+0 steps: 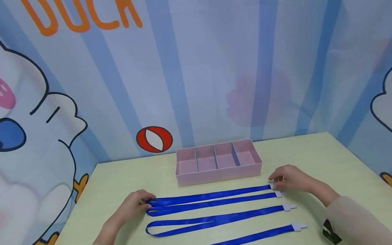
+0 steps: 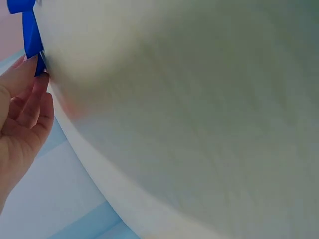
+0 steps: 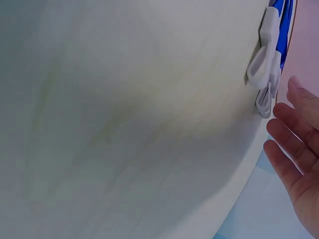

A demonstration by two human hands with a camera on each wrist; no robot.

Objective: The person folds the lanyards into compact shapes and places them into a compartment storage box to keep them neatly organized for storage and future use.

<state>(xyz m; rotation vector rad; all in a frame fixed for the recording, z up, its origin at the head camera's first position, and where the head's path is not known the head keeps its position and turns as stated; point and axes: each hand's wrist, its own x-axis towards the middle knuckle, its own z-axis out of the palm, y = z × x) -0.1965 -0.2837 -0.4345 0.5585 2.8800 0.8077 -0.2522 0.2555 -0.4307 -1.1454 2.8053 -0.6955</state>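
Observation:
Blue lanyards with white plastic clips lie side by side across the table, loops to the left and clips to the right. My left hand (image 1: 133, 205) is at the loop end of the farthest lanyard (image 1: 211, 195); in the left wrist view, thumb and fingers pinch its blue strap (image 2: 32, 36). Beside that lanyard's clip end hovers my right hand (image 1: 292, 178). Its fingers (image 3: 289, 130) are loosely bent and hold nothing, near the white clips (image 3: 269, 30). Nearer the front lie a second lanyard (image 1: 220, 203), a third (image 1: 245, 215) and a fourth (image 1: 260, 234), partly out of frame.
A pink box (image 1: 218, 175) with thin dividers and several compartments stands behind the lanyards, near the table's back edge. A printed cartoon curtain (image 1: 211, 68) rises behind the pale yellow table (image 1: 128, 175). Black material (image 1: 331, 232) shows at the right sleeve.

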